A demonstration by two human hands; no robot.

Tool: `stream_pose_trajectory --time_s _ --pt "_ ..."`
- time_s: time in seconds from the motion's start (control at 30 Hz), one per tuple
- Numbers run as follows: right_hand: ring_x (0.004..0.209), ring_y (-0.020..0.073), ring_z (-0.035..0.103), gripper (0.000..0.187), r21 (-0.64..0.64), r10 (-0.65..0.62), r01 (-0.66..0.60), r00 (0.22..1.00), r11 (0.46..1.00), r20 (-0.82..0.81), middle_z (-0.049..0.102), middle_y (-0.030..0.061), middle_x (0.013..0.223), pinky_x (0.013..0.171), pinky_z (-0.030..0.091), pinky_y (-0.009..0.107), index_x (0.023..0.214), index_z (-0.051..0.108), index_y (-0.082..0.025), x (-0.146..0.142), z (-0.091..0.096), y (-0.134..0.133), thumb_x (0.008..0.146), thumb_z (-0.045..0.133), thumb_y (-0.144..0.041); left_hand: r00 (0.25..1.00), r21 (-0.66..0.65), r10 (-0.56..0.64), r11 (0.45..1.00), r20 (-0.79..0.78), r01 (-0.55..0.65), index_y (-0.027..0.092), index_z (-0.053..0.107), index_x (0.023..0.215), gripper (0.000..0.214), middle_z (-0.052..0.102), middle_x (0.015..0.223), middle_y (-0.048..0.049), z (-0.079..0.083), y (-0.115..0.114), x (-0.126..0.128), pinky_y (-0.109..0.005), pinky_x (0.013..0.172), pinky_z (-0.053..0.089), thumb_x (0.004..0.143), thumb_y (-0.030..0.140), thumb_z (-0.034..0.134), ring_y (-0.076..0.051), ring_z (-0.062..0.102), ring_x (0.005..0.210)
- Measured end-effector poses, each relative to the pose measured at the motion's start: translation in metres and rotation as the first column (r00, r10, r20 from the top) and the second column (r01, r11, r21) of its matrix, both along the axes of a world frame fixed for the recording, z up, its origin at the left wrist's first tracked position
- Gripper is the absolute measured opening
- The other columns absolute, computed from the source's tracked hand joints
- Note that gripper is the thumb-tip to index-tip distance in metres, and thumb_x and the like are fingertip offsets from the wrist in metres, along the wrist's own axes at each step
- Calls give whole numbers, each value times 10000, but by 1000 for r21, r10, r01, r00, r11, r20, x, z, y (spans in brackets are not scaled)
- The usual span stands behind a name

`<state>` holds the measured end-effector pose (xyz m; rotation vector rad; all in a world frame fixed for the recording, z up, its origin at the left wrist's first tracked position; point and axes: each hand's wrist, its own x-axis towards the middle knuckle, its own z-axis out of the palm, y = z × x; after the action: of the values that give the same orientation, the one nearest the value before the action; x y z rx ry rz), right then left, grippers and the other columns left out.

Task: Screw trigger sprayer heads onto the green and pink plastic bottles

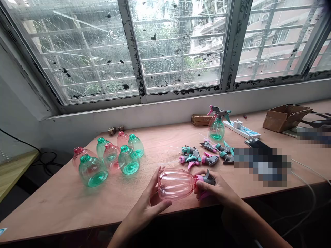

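Observation:
My left hand [152, 203] cups the base of a clear pink plastic bottle [176, 184], which lies on its side just above the wooden tabletop [51, 210]. My right hand [214, 187] grips the bottle's neck end, around a grey and pink trigger sprayer head [208, 179]. Whether the head is screwed on is hidden by my fingers. Several loose sprayer heads [204, 155] in teal, pink and grey lie just beyond my hands. Several capless and capped green and pink bottles [121, 155] stand to the left.
A finished green spray bottle [216, 127] stands by a white power strip [241, 129]. A cardboard box [284, 117] sits at the far right, and a blurred object [262, 167] lies to my right. The table's front edge runs beneath my forearms, with a barred window [181, 44] behind.

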<state>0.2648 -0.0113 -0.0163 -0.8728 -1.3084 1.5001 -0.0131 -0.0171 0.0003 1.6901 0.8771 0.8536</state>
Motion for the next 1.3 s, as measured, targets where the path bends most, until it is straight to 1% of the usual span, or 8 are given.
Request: stream_pose_trajectory --time_s 0.2,0.37,0.5,0.63,0.83,1.0,1.13,1.3 --pt "605 201 718 406 5 5 -5 1000 1000 0 739 27 713 596 582 321 952 595 -165 0 0 0 787 784 -484 998 -24 48 999 29 -47 396 104 1562 952 213 1659 -48 -4 -1 0 -501 1230 188 859 339 743 -320 256 1496" --pt "627 195 722 356 17 6 -7 1000 1000 30 740 29 720 604 571 302 920 586 -164 1 1 -1 811 777 -445 999 -32 18 999 48 -17 352 200 1559 839 223 1656 -61 -3 2 0 -488 1230 197 886 396 700 -323 213 1509" --pt "606 187 714 370 -3 1 -1 1000 1000 0 737 20 718 598 572 304 924 571 -175 1 0 0 807 777 -459 999 -53 13 999 49 -10 439 159 1545 879 147 1675 -6 -6 1 0 -478 1219 242 880 332 723 -316 293 1482" --pt "611 184 714 368 -11 14 -14 1000 1000 -3 737 23 722 596 577 302 906 565 -173 0 -1 0 807 779 -455 998 -44 28 999 63 -25 397 91 1564 903 204 1663 -29 -5 0 1 -476 1234 190 895 374 697 -310 241 1501" --pt "623 173 712 341 -10 16 -16 1000 1000 -15 739 28 731 617 582 295 918 568 -165 2 -2 0 833 765 -429 997 -44 8 999 75 -5 366 184 1560 813 237 1650 -69 -2 0 1 -474 1190 322 911 381 673 -323 287 1484" --pt "619 173 711 332 -5 19 -19 999 1000 -26 739 30 731 610 580 295 921 560 -166 1 -2 0 838 765 -414 999 -20 11 1000 38 -11 437 157 1546 809 315 1615 -52 -7 0 -1 -509 1214 239 926 328 665 -296 307 1478" --pt "614 175 708 340 0 39 -39 999 999 -23 735 28 729 606 583 305 920 556 -168 1 -2 1 835 767 -420 996 -40 20 999 88 -17 417 85 1558 895 242 1645 -54 -10 1 -2 -516 1213 243 903 356 692 -303 269 1491" --pt "621 172 705 336 -1 35 -36 999 999 -22 731 25 723 617 579 303 918 557 -168 1 0 0 839 761 -423 996 -61 9 998 93 -4 402 204 1545 811 240 1647 -50 -11 2 0 -505 1218 240 904 329 696 -300 281 1488"
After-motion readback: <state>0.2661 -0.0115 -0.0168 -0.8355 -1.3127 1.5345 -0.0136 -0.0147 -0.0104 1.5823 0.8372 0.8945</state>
